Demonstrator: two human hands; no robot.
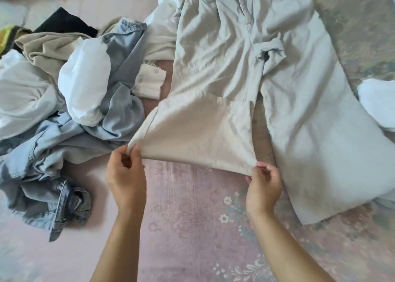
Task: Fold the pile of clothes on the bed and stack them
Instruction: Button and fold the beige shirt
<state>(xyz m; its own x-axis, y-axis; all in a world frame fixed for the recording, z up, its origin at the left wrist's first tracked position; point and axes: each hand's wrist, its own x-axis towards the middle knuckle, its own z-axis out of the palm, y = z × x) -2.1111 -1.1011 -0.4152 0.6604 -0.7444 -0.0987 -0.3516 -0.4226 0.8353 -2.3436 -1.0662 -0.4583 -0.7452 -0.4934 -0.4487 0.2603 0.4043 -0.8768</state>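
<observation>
Pink bedspread (192, 228) with pale floral print, in soft even light.

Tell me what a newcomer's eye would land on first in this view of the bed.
First, the pale trousers spread across the middle and right of the bed, with the left hand and right hand each pinching a corner of one leg's hem, lifted off the cover. Next, the unfolded pile of clothes heaped at the left, with a denim garment at its near edge.

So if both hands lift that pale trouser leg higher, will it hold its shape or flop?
Probably flop: the pale trousers sag between the left hand and right hand and wrinkle all over. They look light, thin cloth. The other leg would likely drag across the bedspread.
</observation>
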